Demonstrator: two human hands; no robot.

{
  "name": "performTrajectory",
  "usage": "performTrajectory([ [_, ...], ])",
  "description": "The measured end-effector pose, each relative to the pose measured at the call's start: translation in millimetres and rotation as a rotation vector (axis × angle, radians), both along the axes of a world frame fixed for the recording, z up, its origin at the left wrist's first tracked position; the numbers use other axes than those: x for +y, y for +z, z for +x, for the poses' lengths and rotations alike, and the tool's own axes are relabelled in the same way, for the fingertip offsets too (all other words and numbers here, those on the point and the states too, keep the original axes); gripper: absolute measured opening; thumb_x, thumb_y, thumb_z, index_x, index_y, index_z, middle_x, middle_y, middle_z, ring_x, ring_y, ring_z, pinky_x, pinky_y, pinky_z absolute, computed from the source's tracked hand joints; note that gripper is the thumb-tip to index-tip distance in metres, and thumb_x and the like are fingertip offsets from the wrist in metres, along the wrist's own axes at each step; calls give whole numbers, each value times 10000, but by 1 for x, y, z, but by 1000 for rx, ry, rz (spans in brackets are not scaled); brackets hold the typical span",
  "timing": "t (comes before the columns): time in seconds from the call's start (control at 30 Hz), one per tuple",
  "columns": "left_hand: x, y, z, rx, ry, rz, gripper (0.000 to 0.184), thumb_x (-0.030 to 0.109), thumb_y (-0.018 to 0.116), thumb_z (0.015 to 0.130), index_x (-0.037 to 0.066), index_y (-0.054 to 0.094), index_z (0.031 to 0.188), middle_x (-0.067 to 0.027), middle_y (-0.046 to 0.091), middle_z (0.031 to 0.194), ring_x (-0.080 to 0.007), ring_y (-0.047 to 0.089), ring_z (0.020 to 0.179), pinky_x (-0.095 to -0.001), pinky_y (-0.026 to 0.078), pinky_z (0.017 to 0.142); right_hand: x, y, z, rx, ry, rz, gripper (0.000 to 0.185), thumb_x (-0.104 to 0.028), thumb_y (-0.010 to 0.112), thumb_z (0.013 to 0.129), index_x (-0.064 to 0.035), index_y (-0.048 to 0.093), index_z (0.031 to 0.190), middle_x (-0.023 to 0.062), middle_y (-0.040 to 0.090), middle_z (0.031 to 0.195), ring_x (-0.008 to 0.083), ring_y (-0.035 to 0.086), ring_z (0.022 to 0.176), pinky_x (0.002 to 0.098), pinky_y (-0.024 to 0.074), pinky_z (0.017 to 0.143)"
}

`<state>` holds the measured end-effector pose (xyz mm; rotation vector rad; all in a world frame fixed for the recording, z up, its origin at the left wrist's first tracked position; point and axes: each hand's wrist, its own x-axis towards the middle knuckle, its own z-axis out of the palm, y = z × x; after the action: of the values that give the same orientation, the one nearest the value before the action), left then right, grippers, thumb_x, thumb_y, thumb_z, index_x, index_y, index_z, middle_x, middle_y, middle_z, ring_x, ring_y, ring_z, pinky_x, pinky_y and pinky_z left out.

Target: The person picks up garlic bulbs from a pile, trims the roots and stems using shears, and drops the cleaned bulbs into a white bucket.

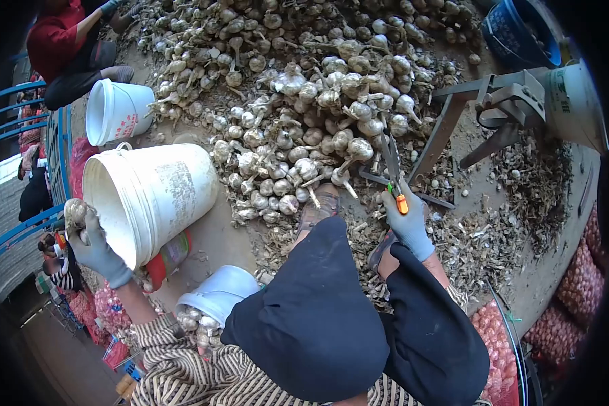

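Note:
At the left, my gloved left hand [96, 250] is closed round a garlic bulb [76, 215], by the mouth of a large white bucket [176, 183] tipped on its side. My gloved right hand [409, 223] grips shears [392, 166] with an orange-and-green handle. Their long metal blades point away from me, towards the edge of a heap of garlic [298, 149] with dry stems. The fingers round the handle are partly hidden. Beside my leg, a smaller pale bucket [224, 292] lies tipped, with trimmed garlic bulbs [199, 325] at its mouth.
A metal stand [446, 128] with a pale bucket [572, 101] rises at the right, a blue bucket [521, 34] behind it. Cut stems [501, 243] litter the ground. Another person [61, 40] sits by a white bucket [118, 111]. Filled net sacks [578, 291] lie right.

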<state>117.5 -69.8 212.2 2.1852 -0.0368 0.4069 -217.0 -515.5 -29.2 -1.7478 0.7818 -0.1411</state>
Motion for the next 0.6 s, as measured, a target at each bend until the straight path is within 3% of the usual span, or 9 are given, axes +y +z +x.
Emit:
performTrajectory([
  [0.07, 14, -4, 11, -392, 96, 1012, 526, 214, 799, 895, -37, 592, 1308, -189, 585, 1356, -295, 588, 1238, -412, 453, 1079, 2, 5, 3, 2, -99, 162, 477, -167, 694, 959, 13, 583, 1387, 117, 701, 855, 198, 684, 763, 326, 529, 725],
  [0.13, -48, -20, -7, -517, 36, 957, 632, 227, 815, 877, -57, 550, 1376, -215, 526, 1427, -356, 499, 1342, -463, 370, 1158, -2, 5, 1, 55, -55, 39, 476, -163, 694, 962, 19, 580, 1387, 103, 704, 864, 157, 667, 762, 305, 520, 713],
  [0.17, -82, -36, -17, -384, -270, 811, 578, 84, 778, 848, -55, 566, 1367, -202, 596, 1381, -366, 561, 1279, -474, 412, 1130, -2, 5, 0, 46, -54, 30, 482, -158, 694, 962, 21, 573, 1393, 97, 703, 863, 151, 662, 759, 302, 519, 710],
  [0.2, -120, -63, -28, -406, -305, 830, 576, 106, 760, 901, -20, 541, 1418, -169, 588, 1390, -319, 556, 1285, -434, 410, 1119, -3, 5, 1, 32, -51, 20, 489, -153, 694, 961, 23, 567, 1399, 90, 703, 861, 145, 657, 756, 299, 517, 707],
  [0.27, -211, -116, -36, 74, -635, 276, 562, 4, 703, 881, 40, 563, 1424, -111, 627, 1346, -248, 583, 1244, -381, 501, 1001, -5, 13, 5, 41, -35, 3, 498, -149, 695, 960, 27, 560, 1406, 100, 701, 875, 150, 652, 750, 300, 517, 708],
  [0.33, -276, -183, -11, -112, -866, 586, 633, 23, 689, 830, 112, 554, 1442, -134, 598, 1374, -318, 627, 1194, -410, 544, 942, -6, 17, 6, 48, -23, 61, 497, -151, 695, 961, 27, 561, 1406, 107, 701, 908, 156, 663, 783, 301, 524, 734],
  [0.43, -337, -260, 23, -27, -1052, 648, 604, 60, 697, 810, 131, 565, 1396, -136, 588, 1373, -359, 625, 1166, -435, 547, 952, -8, 21, 8, 13, 13, -34, 512, -148, 699, 944, -10, 565, 1419, 148, 717, 970, 239, 713, 866, 350, 546, 797],
  [0.5, -357, -279, 34, 136, -1060, 938, 530, 68, 695, 808, 130, 579, 1321, -111, 596, 1366, -363, 638, 1141, -447, 557, 943, -10, 21, 8, 0, 62, -47, 547, -163, 717, 922, -59, 560, 1436, 179, 715, 1046, 332, 715, 929, 398, 552, 828],
  [0.6, -342, -273, 26, 127, -927, 624, 408, 150, 780, 833, 45, 616, 1191, -131, 716, 1115, -281, 722, 944, -373, 603, 799, -12, 18, 12, -54, 162, -178, 567, -186, 732, 920, -79, 550, 1446, 166, 702, 1080, 340, 697, 949, 399, 547, 828],
])
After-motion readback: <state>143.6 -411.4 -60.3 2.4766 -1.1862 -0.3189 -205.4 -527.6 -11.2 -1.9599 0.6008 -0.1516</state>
